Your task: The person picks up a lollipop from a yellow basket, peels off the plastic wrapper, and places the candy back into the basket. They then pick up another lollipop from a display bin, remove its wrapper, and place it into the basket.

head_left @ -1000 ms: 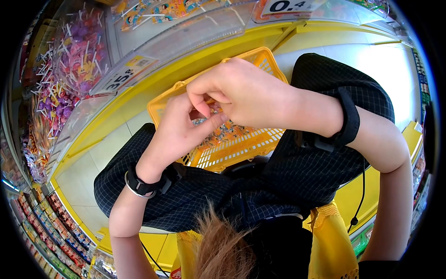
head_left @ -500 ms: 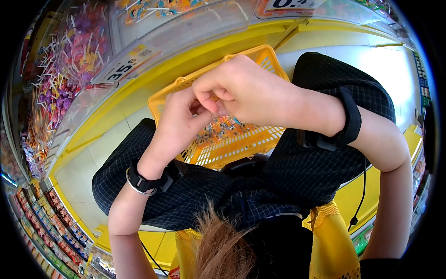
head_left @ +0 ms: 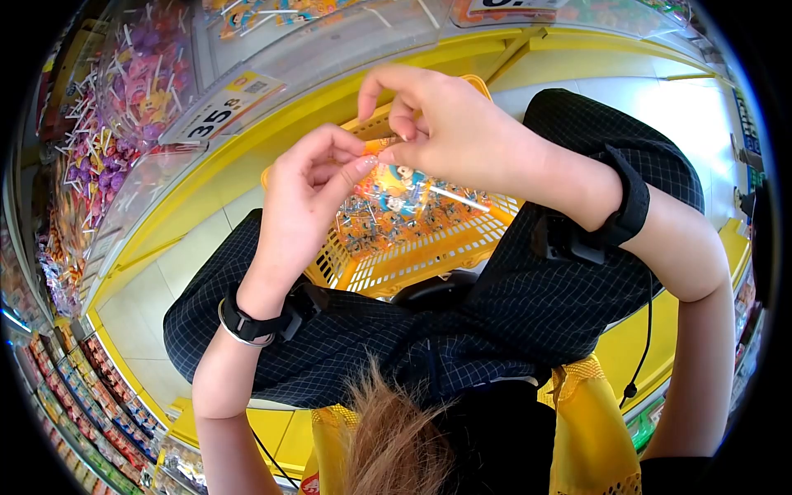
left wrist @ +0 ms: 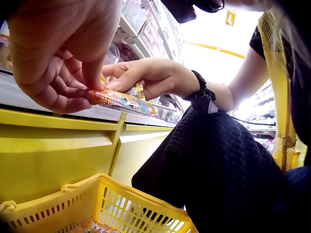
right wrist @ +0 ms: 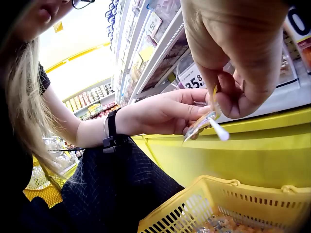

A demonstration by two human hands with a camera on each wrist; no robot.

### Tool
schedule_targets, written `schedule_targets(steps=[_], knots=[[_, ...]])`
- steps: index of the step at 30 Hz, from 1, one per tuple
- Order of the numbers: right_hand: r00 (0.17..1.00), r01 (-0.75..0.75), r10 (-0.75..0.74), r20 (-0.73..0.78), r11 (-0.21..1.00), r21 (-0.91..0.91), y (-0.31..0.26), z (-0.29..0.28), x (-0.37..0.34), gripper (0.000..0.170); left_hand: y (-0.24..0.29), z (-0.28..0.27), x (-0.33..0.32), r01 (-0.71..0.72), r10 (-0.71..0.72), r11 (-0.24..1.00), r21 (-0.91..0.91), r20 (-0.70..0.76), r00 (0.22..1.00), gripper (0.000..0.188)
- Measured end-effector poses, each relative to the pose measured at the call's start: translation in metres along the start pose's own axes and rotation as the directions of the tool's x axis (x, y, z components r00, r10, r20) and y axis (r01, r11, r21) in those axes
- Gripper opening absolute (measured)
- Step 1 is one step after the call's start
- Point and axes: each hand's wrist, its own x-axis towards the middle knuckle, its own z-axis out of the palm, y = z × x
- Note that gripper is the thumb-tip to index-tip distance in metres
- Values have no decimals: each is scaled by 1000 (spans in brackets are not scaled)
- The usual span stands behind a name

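Held above the yellow basket is a wrapped lollipop (head_left: 398, 195), its clear wrapper printed in orange and blue and its white stick (head_left: 459, 199) pointing right. My left hand (head_left: 301, 186) pinches one end of the wrapper between thumb and fingers. Right beside it, my right hand (head_left: 450, 132) pinches the wrapper's edge, its other fingers bent loosely above. Both hands meet at this edge in the left wrist view, where the wrapper (left wrist: 124, 100) is seen nearly flat. From the right wrist view, the stick's end (right wrist: 221, 131) juts toward the camera.
Between the person's knees stands the yellow basket (head_left: 371, 283), with many similar wrapped sweets (head_left: 367, 231) inside. Ahead, clear shelf bins hold lollipops (head_left: 148, 91) behind a price tag (head_left: 216, 111). A yellow shelf base (left wrist: 53, 145) runs close behind the basket.
Both hands have risen slightly and my right fingers have lifted away from the left hand. The lollipop, earlier mostly hidden behind the hands, now shows its printed wrapper and stick.
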Motion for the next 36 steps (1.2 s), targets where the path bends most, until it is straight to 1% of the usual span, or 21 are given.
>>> schedule_targets(steps=[2, 4, 8, 10, 14, 16, 17, 20, 22, 23, 25, 26, 27, 28, 29, 30, 32, 33, 34, 35, 36], knots=[[999, -21, 22, -28, 998, 51, 5, 2, -1, 23, -2, -1, 1, -33, 33, 999, 33, -18, 999, 8], [1000, -7, 7, -27, 1000, -15, 11, 4, 1, 27, -2, -2, 2, -63, 64, 998, 30, -31, 997, 5], [999, -19, 18, 47, 1000, 7, 14, 4, -1, 32, 8, 1, -1, -21, 22, 1000, 16, -31, 999, 4], [997, -25, 23, 73, 1000, 16, 12, 4, -1, 35, 11, 1, -2, 5, -3, 998, 61, -25, 1000, 4], [993, -28, 28, 116, 1000, -2, 12, 0, 1, 33, 9, 1, -4, 7, -6, 997, 77, -3, 1000, 5], [988, 35, -30, 154, 999, -33, 11, -2, 3, 26, 8, 2, -5, 3, -3, 997, 76, -6, 1000, 6], [988, 34, -28, 154, 999, -33, 9, -3, 3, 26, 7, 3, -4, 3, -3, 997, 75, -5, 1000, 6], [989, 6, 0, 147, 999, -41, 4, -6, 4, 27, 6, 3, -4, -57, 57, 997, 47, -7, 998, 7], [995, 68, -57, 78, 987, -143, 6, -6, 4, 22, 11, 0, -5, 34, -34, 999, 12, -41, 999, 9], [995, 68, -57, 78, 987, -143, 9, -5, 5, 22, 10, 1, -4, 34, -34, 999, 12, -41, 999, 9], [995, 91, -93, -22, 993, -80, 16, 0, 7, 18, 6, 2, 0, -173, 170, 985, -10, -133, 976, 13], [995, 91, -93, -22, 993, -80, 19, 0, 7, 18, 6, -3, -1, -137, 134, 990, -33, -73, 988, 18], [995, 94, -95, -39, 995, -23, 22, 1, 8, 17, 5, 1, -1, -138, 135, 990, -33, -77, 988, 18], [994, 100, -98, -51, 994, 36, 20, 3, 9, 17, 3, 6, -2, -140, 132, 989, -44, -146, 980, 21], [994, 99, -97, -51, 994, 36, 20, 2, 8, 17, 1, 10, -1, -144, 130, 988, -56, -205, 970, 24], [996, 70, -67, -57, 996, 59, 18, 1, 7, 17, -2, 9, -2, -143, 128, 988, -55, -208, 970, 24], [997, 42, -37, -62, 996, 81, 12, 0, 5, 17, -6, 9, -3, 26, -48, 964, -263, -77, 996, 31], [999, -21, 25, -27, 991, 133, 9, 0, 4, 18, -8, 8, -3, 26, -48, 965, -262, -78, 996, 31], [996, -87, 86, 9, 979, 184, 8, 0, 4, 18, -9, 7, -2, 81, -93, 948, -309, -23, 995, 31], [996, -86, 86, 9, 979, 184, 9, 0, 4, 18, -10, 6, -1, 137, -134, 925, -354, 35, 990, 31], [998, -65, 66, -4, 991, 119, 11, 1, 5, 18, -10, 5, 0, 138, -134, 926, -352, 37, 990, 31]])
